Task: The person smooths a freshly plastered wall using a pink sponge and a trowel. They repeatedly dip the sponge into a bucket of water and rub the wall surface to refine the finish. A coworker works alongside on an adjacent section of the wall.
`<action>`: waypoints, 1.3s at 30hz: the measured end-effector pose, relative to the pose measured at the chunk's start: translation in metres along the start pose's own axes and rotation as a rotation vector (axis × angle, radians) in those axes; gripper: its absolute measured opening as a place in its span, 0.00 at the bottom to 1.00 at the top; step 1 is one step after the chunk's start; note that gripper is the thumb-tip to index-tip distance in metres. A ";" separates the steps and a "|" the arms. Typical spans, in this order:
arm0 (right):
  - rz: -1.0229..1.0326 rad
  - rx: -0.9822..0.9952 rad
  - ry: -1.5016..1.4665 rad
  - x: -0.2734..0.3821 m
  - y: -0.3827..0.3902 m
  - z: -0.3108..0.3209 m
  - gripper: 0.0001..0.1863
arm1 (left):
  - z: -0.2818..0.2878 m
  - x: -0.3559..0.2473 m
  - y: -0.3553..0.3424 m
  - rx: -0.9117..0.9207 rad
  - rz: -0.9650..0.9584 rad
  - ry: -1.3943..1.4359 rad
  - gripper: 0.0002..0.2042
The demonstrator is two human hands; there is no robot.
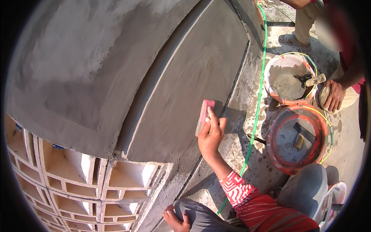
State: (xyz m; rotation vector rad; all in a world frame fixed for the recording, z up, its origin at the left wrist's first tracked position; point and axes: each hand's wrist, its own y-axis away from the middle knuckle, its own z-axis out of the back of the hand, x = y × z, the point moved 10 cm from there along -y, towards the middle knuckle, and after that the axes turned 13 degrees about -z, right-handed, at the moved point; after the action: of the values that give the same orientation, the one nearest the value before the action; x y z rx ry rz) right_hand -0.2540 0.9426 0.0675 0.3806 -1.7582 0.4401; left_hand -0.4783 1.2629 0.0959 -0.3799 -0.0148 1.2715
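My right hand [210, 135], below a red patterned sleeve, is closed on a pink sponge block [206, 110]. The block lies against the smooth grey plastered wall panel [193, 73], near its right edge. My left hand [176, 219] rests at my knee by the lower edge, fingers loosely apart and holding nothing. To the left of the panel, a deep groove [154, 73] separates it from another plastered surface [73, 58].
Pale ventilation blocks [77, 181] fill the lower left. A green hose [259, 100] runs along the floor. At right stand a mortar bucket [272, 87] with a wooden-handled tool [315, 80] and a water bucket [272, 143] holding a black-headed tool [304, 133]. A co-worker's hand [335, 94] is beside them.
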 end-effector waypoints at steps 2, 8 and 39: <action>-0.060 0.121 0.092 -0.006 0.113 0.007 0.21 | -0.004 0.002 0.001 0.015 -0.016 -0.048 0.30; -0.037 -0.161 0.136 -0.006 -0.089 -0.004 0.19 | 0.002 0.001 0.008 0.015 -0.027 -0.018 0.31; -0.085 -0.233 0.212 -0.021 -0.179 0.004 0.19 | 0.001 0.023 0.020 -0.011 -0.061 -0.017 0.32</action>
State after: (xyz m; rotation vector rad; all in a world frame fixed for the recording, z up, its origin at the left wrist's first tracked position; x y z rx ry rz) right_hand -0.1670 0.7847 0.0626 0.2327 -1.5603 0.2034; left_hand -0.4897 1.2898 0.0869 -0.3756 -0.0477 1.2151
